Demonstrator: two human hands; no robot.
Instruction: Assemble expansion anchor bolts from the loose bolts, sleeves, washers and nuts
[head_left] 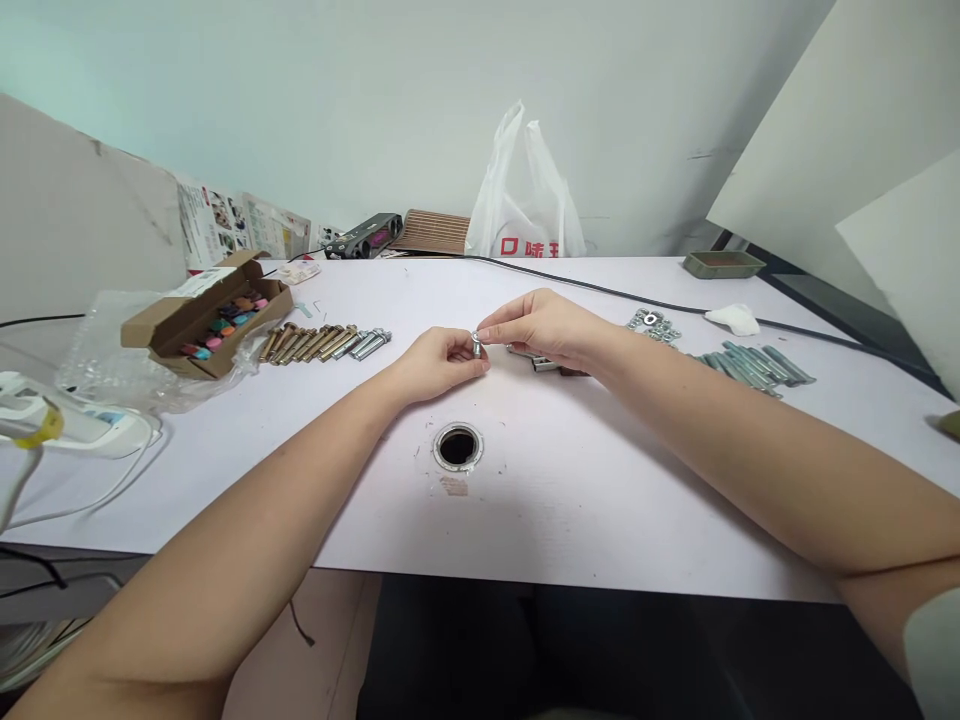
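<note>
My left hand (442, 365) is closed around a small silver expansion bolt (477, 346), held upright above the table with its top end showing. The fingers of my right hand (536, 325) pinch at that top end; whether a separate nut or washer sits between them is too small to tell. Under my right hand lie a few metal pieces (546, 365), partly hidden by it. Left of my left hand, a row of brass-coloured and silver expansion bolts (322, 343) lies side by side. Beyond my right forearm are loose nuts and washers (652, 322) and a pile of bluish-silver bolts (754, 365).
A cardboard box (217, 315) of colourful small items rests on bubble wrap at left, near a white power strip (112, 425). A round hole (457, 447) pierces the table. Behind are a plastic bag (525, 200), a black cable (600, 286), a green tray (722, 264) and crumpled tissue (733, 319).
</note>
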